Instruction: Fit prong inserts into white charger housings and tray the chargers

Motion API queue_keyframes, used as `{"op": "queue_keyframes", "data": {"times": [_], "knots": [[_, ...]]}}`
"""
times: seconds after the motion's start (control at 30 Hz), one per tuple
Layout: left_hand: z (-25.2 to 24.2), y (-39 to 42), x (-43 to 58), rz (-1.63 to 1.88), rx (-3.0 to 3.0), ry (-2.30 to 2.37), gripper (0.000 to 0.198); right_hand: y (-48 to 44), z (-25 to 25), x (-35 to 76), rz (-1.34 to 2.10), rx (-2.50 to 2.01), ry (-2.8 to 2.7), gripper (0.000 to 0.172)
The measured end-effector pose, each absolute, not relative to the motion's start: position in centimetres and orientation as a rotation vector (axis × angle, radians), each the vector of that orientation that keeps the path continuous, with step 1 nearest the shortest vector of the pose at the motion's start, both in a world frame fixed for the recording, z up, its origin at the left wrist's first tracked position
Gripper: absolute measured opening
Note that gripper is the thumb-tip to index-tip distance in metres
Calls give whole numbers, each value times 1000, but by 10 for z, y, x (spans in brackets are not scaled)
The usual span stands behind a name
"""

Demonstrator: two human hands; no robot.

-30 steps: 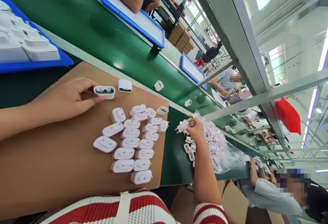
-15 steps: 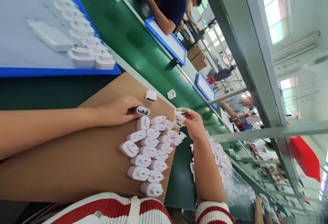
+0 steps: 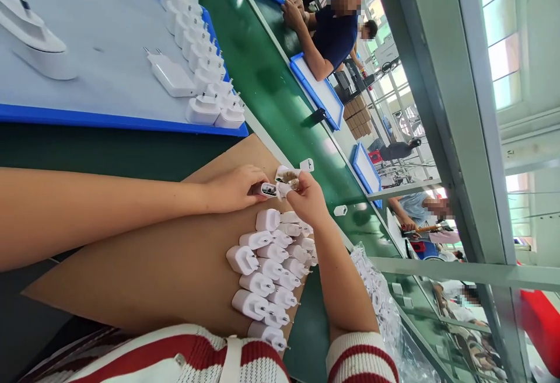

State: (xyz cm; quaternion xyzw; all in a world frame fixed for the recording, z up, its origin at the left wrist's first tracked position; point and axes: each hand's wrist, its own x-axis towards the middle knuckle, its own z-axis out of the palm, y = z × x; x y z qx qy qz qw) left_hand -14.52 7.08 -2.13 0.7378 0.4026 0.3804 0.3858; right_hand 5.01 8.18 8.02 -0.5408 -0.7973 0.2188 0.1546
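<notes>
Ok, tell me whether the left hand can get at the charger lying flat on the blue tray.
Probably yes for the path: only bare cardboard and green table lie between the left hand and the flat charger on the blue tray. But it pinches a white shell, so it isn't free.

Bare cardboard sheet left of packed plug rows, blue tray blocking beyond

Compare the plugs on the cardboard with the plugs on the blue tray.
The cardboard plugs are packed in several rows side by side; the tray plugs run in one line along the blue tray's edge. The cardboard plugs lie beside the left hand and right hand; the tray plugs sit farther off, untouched. Both sets are white.
</notes>
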Motion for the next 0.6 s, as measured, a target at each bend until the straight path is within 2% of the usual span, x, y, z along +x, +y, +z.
{"op": "queue_keyframes", "data": {"times": [0.1,0.2,0.4,0.6], "knots": [[-22,71,-145,941,1833,1058,27,82,83,58,760,-1611,-2225,19],[-20,71,-145,926,1826,1064,28,81,84,61,780,-1621,-2240,24],[-18,71,-145,945,1845,1048,26,79,82,47,169,-1536,-2645,23],[-16,72,-146,939,1845,1075,26,82,80,31,-10,-1523,-2912,26]]}}
